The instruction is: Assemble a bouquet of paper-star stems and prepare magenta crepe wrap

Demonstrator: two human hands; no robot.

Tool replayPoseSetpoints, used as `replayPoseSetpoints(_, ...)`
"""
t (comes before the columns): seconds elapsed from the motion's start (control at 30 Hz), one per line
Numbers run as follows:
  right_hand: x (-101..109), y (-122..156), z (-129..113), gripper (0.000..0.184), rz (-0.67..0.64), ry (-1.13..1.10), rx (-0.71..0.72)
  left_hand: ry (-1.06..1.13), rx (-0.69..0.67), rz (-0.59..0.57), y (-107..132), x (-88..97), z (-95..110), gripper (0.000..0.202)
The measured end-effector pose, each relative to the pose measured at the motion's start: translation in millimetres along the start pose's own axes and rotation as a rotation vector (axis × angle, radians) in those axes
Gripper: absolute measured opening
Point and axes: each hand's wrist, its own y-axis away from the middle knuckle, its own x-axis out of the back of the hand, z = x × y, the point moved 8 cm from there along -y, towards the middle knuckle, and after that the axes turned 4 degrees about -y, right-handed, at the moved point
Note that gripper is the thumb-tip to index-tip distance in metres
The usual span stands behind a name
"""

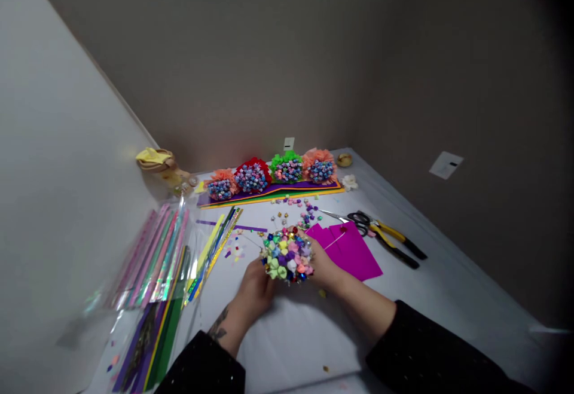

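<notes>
Bouquet of small multicoloured folded stars [287,256], held above the white-covered table [296,334], sits between left hand [257,285] and right hand [320,262], both close against it; fingers hidden on my feed, I cannot tell which grasps it, nor its long axis

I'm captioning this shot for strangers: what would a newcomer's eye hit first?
Probably the multicoloured star cluster, mid-picture, between the left hand and right hand. Next, four bright ruffled bunches at the back of the table, then the magenta sheet to the right.
</notes>
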Motion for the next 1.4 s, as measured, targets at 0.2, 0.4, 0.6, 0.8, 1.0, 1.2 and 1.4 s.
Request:
replayPoseSetpoints(0.2,-20.8,-3.3,-2.3,0.020,-0.217,-0.057,0.006,-0.123,0.122,0.016,0.3,-4.9,-10.5,0.036)
replayPoseSetpoints(0.4,-15.6,-4.2,9.6,0.027,-0.094,0.254,0.036,-0.310,0.355,0.036,-1.7,1.7,-26.3,0.028)
replayPoseSetpoints(0.6,-27.9,36.7,-47.8,0.018,0.004,0.863,0.771,-0.506,0.525,-0.058,0.7,10.6,-31.7,0.028)
replayPoseSetpoints(0.8,-26.1,34.5,-58.6,0.021,0.272,1.113,0.796,-0.582,0.435,-0.161,2.5,-5.8,-15.7,0.032)
replayPoseSetpoints(1.0,-22.8,32.1,-51.1,0.017,0.260,1.062,0.810,-0.548,0.448,-0.184,3.7,-11.2,-16.5,0.035)
replayPoseSetpoints(1.2,-13.6,33.8,-57.6,0.017,0.349,1.012,0.813,-0.536,0.437,-0.152,3.6,-12.1,-17.9,0.033)
replayPoseSetpoints(1.4,-3.9,26.5,-59.1,0.018,0.363,0.891,0.693,-0.540,0.421,-0.141,4.0,-15.6,-21.0,0.033)
